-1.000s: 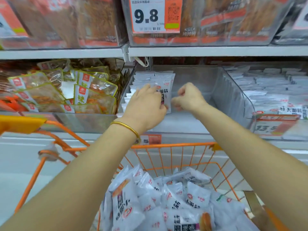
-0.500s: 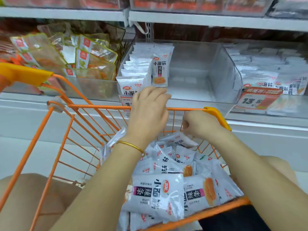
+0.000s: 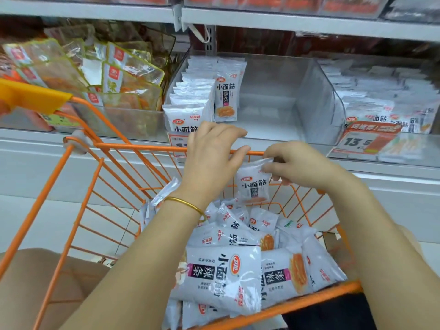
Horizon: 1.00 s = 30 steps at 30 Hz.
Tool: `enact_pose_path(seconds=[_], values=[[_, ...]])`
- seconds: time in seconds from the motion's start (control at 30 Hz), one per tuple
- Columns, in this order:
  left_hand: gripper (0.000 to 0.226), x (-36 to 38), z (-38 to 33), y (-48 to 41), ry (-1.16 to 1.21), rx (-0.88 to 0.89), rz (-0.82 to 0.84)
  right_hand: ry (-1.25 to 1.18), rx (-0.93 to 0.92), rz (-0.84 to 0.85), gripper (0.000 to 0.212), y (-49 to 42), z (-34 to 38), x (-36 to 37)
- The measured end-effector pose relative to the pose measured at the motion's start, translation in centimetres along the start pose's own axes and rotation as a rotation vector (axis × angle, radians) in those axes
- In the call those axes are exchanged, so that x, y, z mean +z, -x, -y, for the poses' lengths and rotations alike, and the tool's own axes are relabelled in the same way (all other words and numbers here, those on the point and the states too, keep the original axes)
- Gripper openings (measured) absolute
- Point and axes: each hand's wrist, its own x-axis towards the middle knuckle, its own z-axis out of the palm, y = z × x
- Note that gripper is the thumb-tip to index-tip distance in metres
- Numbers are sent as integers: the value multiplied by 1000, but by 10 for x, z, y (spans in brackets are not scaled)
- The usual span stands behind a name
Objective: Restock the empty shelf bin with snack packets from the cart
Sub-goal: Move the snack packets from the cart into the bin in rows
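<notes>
A white snack packet (image 3: 253, 186) hangs upright above the orange cart (image 3: 95, 182), pinched at its top edge by my right hand (image 3: 295, 165). My left hand (image 3: 212, 156) hovers just left of it, fingers spread, thumb near the packet's top corner, holding nothing. Several more white packets (image 3: 228, 275) lie piled in the cart below. The clear shelf bin (image 3: 316, 101) behind holds a row of upright packets (image 3: 197, 96) along its left side; its right part is bare.
A bin of yellow-edged clear snack bags (image 3: 100, 75) stands to the left. To the right, another bin (image 3: 390, 98) holds white packets behind an orange 13.5 price tag (image 3: 366, 139). A shelf board (image 3: 285, 22) runs overhead.
Both hands came back from the shelf bin down to the cart. My right hand has lifted one white packet out of the pile; the view tilted down.
</notes>
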Motion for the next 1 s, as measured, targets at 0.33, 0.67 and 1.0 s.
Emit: enact_pose_path(seconds=[0.33, 0.67, 1.0], values=[[15, -17, -15, -22, 846, -446, 78, -713, 6, -135, 17, -1, 7, -20], [53, -4, 32, -35, -247, -113, -105, -1036, 212, -224, 9, -83, 6, -50], [55, 21, 60, -26, -563, 33, 4, -674, 419, -223, 32, -190, 7, -3]])
